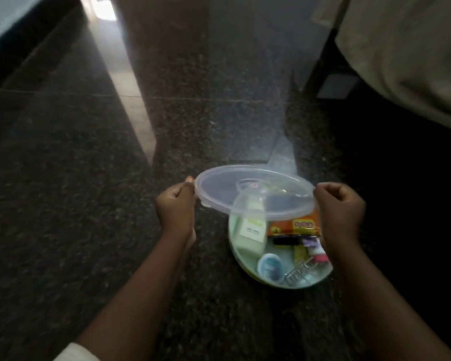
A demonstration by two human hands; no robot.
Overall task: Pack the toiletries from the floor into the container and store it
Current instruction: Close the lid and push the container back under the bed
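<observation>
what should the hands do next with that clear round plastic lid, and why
Probably lower the clear round plastic lid onto the round pale green container and press it shut. The left hand and right hand hold it by opposite edges, tilted above the container and offset up and left of it. The white bottle, orange packet and small blue-lidded jar already lie inside.

**Dark Speckled Floor, One Container On It**

The floor (pixel 94 204) was dark, speckled polished stone with thin joint lines, a bright strip of light running from the upper left toward the centre. A round pale-green container (pixel 248 267) sat directly on it, lower right of centre, holding assorted toiletries.
</observation>
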